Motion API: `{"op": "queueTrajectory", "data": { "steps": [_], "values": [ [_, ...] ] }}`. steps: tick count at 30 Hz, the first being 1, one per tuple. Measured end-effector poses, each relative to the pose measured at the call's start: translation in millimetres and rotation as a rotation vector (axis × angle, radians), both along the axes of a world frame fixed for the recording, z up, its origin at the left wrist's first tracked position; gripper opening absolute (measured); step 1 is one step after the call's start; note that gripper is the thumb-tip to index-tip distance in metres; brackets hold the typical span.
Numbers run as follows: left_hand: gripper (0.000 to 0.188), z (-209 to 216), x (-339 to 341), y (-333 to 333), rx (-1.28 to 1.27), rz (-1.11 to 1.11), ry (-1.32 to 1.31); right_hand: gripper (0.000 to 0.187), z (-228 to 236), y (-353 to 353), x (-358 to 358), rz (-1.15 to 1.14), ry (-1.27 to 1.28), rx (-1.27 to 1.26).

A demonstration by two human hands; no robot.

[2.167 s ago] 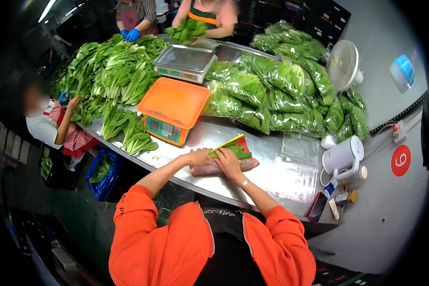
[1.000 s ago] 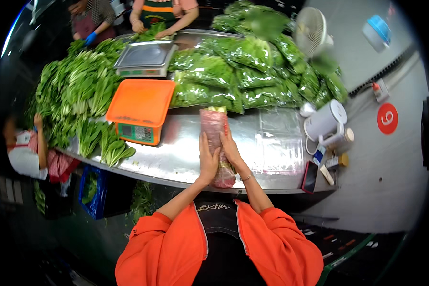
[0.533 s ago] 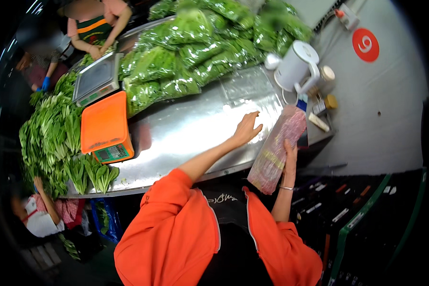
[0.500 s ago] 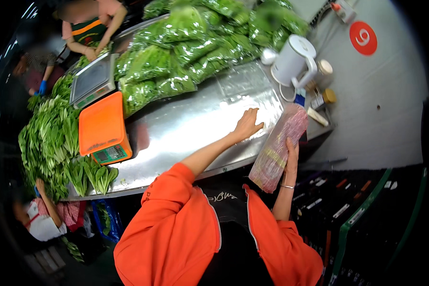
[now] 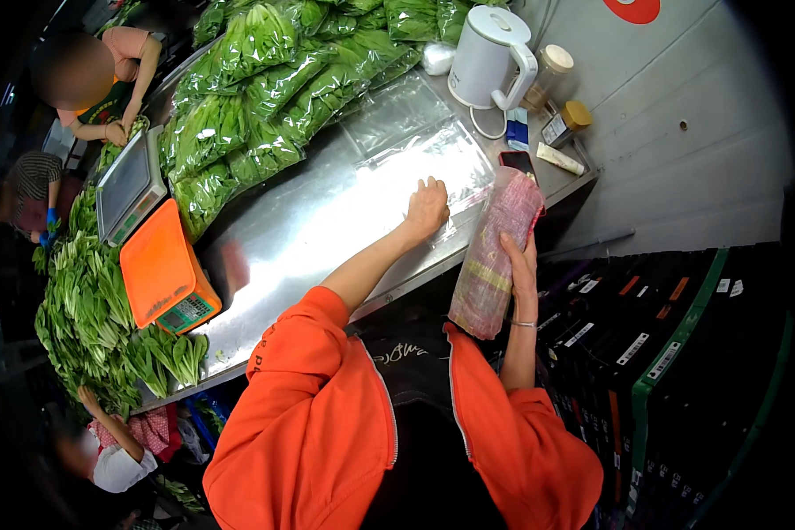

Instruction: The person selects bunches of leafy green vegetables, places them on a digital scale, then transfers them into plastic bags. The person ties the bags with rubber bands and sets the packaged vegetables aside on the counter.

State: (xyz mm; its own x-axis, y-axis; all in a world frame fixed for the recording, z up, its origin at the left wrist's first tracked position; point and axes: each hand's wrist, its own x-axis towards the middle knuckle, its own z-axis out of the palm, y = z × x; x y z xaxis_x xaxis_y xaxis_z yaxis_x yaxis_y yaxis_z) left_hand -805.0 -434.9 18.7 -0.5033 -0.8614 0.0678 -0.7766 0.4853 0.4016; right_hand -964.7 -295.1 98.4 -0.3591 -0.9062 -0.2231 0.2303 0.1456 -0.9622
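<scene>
My right hand is wrapped round the side of a long pink roll-shaped bundle, which has a yellowish band across it. The bundle slants over the table's front right edge, its upper end near a dark phone. My left hand rests on the shiny metal table with its fingers curled, at the near edge of some flat clear plastic bags. Whether the fingers pinch any of the film is hidden.
Bagged green leafy vegetables are heaped at the back. An orange scale, a grey scale and loose greens lie left, with people beyond. A white kettle and jars stand back right; dark crates are right.
My left hand's fingers have gone from spread to curled on the table. The right hand keeps hold of the pink bundle. The whole view has shifted and turned somewhat.
</scene>
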Motion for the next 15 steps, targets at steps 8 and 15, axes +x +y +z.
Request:
{"op": "queueTrajectory", "data": {
  "steps": [8,15],
  "values": [
    [0.034,5.9,-2.8,-6.0,-0.050,-0.042,0.044,0.063,-6.2,3.6,-10.9,-0.050,-0.035,0.019],
    [0.022,-28.8,-22.1,0.5,-0.103,-0.155,0.101,0.065,-11.0,14.9,-24.9,-0.126,-0.036,0.020]
  ]
}}
